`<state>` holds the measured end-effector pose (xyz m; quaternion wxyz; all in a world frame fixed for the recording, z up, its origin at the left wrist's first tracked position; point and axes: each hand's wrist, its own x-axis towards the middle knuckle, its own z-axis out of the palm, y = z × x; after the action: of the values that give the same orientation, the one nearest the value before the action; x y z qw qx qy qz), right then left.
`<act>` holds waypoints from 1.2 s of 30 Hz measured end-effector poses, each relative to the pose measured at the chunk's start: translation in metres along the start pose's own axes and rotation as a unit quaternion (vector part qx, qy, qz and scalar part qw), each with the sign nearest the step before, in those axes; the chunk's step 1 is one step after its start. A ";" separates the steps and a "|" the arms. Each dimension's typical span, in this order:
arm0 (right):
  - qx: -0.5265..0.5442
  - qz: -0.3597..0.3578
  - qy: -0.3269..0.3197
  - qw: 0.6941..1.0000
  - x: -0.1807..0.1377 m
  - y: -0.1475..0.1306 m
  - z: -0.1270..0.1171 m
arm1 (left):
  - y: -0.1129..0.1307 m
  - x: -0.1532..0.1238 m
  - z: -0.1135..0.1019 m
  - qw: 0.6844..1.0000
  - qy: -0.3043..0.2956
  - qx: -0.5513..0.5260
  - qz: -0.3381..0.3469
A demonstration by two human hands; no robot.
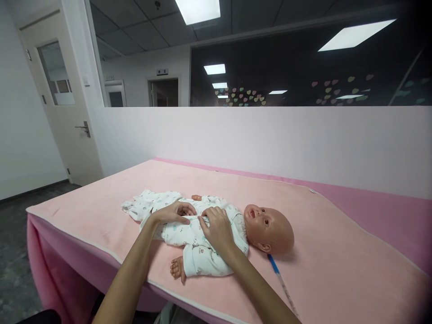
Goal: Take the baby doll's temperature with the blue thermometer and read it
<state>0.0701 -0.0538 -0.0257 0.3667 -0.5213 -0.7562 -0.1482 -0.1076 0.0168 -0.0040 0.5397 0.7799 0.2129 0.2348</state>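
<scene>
A baby doll lies on its back on a pink padded table, head to the right. It wears a white printed romper. My left hand rests on the doll's belly with fingers curled, pinching the romper's front edge. My right hand lies over the doll's chest, fingers bent and gripping the same front seam. The two hands nearly touch at the middle of the garment. One bare doll hand sticks out of the near sleeve.
A blue and white measuring tape lies on the pad beside the doll's head, running toward the near edge. A white half wall with a dark window rises behind the table. A closed door stands at the left.
</scene>
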 end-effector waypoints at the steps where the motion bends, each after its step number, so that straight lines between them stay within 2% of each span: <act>1: 0.001 0.000 0.000 1.000 0.000 0.000 0.000 | -0.001 0.000 0.000 1.000 0.000 -0.003 -0.001; 10: 0.016 0.007 0.005 1.000 -0.001 0.000 0.000 | -0.009 0.003 -0.004 0.998 0.029 0.041 -0.028; 22: 0.001 0.003 0.001 1.000 -0.001 0.000 0.002 | -0.006 0.004 -0.001 1.000 0.003 -0.019 -0.009; 30: -0.026 0.004 0.018 0.999 -0.001 0.000 0.004 | -0.005 0.002 0.000 0.999 0.024 -0.045 -0.018; 36: -0.045 0.016 0.046 0.998 -0.003 0.000 0.007 | -0.002 0.002 0.001 0.999 0.006 -0.047 0.001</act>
<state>0.0676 -0.0514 -0.0322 0.3794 -0.5419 -0.7227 -0.2000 -0.1057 0.0176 -0.0065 0.5737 0.7527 0.2041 0.2503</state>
